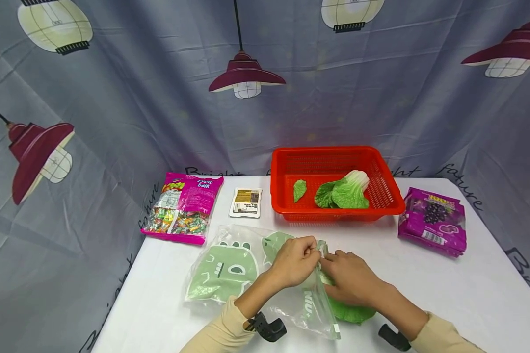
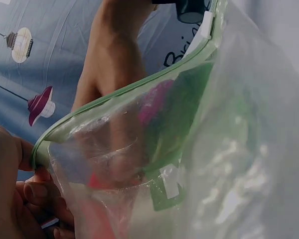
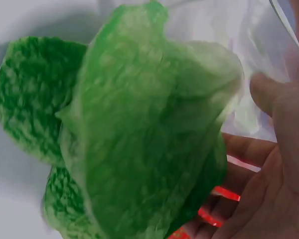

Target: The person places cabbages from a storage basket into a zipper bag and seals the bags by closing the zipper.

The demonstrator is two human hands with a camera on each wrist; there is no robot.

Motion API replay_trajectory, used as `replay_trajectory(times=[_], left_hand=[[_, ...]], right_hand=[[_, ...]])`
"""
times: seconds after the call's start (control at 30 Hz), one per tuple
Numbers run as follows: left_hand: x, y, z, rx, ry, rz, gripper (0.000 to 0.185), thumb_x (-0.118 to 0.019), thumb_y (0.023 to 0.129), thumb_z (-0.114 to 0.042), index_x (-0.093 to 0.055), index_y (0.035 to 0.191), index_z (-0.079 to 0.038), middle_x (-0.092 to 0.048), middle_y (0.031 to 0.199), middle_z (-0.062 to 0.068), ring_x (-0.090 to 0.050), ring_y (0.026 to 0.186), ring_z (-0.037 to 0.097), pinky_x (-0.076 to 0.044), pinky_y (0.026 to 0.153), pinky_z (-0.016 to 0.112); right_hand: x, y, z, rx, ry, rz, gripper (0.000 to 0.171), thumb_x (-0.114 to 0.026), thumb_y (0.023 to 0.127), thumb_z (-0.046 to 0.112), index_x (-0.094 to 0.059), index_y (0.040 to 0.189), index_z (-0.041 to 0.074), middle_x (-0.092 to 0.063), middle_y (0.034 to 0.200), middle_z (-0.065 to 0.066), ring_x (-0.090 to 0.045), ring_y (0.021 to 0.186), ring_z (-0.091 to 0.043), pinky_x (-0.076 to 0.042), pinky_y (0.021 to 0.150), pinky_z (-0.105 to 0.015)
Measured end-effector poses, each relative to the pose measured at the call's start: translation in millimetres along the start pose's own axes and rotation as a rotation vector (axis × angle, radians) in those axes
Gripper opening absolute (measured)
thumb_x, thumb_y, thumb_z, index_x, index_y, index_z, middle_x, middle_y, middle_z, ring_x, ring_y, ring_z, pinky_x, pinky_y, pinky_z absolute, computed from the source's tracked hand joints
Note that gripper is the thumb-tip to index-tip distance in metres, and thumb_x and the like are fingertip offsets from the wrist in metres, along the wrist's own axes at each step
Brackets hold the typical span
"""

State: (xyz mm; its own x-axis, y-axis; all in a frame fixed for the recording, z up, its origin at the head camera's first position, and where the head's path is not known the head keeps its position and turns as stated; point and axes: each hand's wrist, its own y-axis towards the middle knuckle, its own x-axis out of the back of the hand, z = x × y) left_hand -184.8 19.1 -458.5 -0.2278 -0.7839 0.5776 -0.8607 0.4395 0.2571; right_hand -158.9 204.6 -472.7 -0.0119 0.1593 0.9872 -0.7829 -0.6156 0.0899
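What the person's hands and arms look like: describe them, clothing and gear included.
The left hand and right hand are ungloved. Long beige sleeves, the left sleeve and right sleeve, cover the forearms short of the wrists. Each wrist has a black device: left device, right device.

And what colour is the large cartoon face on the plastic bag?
The cartoon face is mostly green, clearest in the head view.
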Motion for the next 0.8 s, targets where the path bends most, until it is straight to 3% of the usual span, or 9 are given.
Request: replay_trajectory(times=[0.07,0.17,0.3,0.4,0.5,0.67,0.8], left_hand=[[0.8,-0.5,0.4,0.006,-0.006,0.007,0.020,-0.055,0.081,-0.010,-0.045,0.064,-0.017,-0.032,0.052,-0.013,-0.032,0.050,0.000,-0.024,0.048,0.018],[1.7,-1.4,1.1,0.008,-0.015,0.013,0.021,-0.054,0.082,-0.010,-0.045,0.064,-0.016,-0.032,0.052,-0.012,-0.032,0.051,0.001,-0.023,0.048,0.019],[2.6,-2.0,1.1,0.011,-0.021,0.017,0.022,-0.055,0.082,-0.009,-0.044,0.064,-0.016,-0.031,0.052,-0.012,-0.032,0.051,0.001,-0.023,0.049,0.019],[2.4,-1.9,1.3,0.014,-0.022,0.021,0.022,-0.055,0.083,-0.009,-0.044,0.064,-0.016,-0.031,0.052,-0.012,-0.032,0.051,0.001,-0.024,0.049,0.019],[3.1,-1.8,2.0,0.017,-0.023,0.023,0.023,-0.054,0.083,-0.009,-0.044,0.064,-0.016,-0.030,0.052,-0.011,-0.031,0.051,0.002,-0.023,0.049,0.020],[4.7,-1.4,1.9,0.015,-0.029,0.023,0.023,-0.054,0.082,-0.008,-0.043,0.063,-0.016,-0.030,0.052,-0.011,-0.031,0.050,0.002,-0.023,0.049,0.020],[7.5,-2.7,1.3,0.020,-0.046,0.028,0.022,-0.053,0.083,-0.008,-0.044,0.064,-0.016,-0.030,0.052,-0.011,-0.031,0.051,0.002,-0.023,0.049,0.020]], right_hand=[[2.8,-0.7,-5.6,-0.048,0.133,0.025,0.031,-0.069,0.086,0.034,-0.069,0.107,0.012,-0.065,0.088,0.007,-0.059,0.079,-0.017,-0.049,0.067,-0.039],[7.2,0.4,-15.1,-0.107,0.282,0.031,0.024,-0.067,0.092,0.028,-0.071,0.108,0.011,-0.068,0.088,0.009,-0.065,0.084,-0.017,-0.052,0.072,-0.041],[9.6,5.5,-27.5,-0.181,0.353,0.018,0.015,-0.072,0.088,0.020,-0.072,0.098,0.009,-0.067,0.079,0.009,-0.064,0.075,-0.012,-0.051,0.070,-0.039],[7.7,9.6,-36.1,-0.243,0.392,0.032,0.020,-0.076,0.084,0.020,-0.072,0.097,0.005,-0.064,0.073,0.008,-0.059,0.068,-0.008,-0.049,0.064,-0.035],[3.6,14.8,-43.4,-0.228,0.462,0.077,0.022,-0.075,0.085,0.021,-0.074,0.096,0.002,-0.065,0.072,0.007,-0.058,0.065,-0.006,-0.049,0.061,-0.032],[-4.1,20.0,-53.3,-0.153,0.594,0.130,0.006,-0.074,0.085,0.013,-0.077,0.082,0.010,-0.063,0.067,0.010,-0.053,0.060,-0.005,-0.045,0.056,-0.027],[-6.8,21.4,-56.2,-0.130,0.624,0.140,0.021,-0.072,0.085,0.007,-0.068,0.065,0.015,-0.053,0.058,0.012,-0.044,0.055,-0.004,-0.038,0.053,-0.024]])
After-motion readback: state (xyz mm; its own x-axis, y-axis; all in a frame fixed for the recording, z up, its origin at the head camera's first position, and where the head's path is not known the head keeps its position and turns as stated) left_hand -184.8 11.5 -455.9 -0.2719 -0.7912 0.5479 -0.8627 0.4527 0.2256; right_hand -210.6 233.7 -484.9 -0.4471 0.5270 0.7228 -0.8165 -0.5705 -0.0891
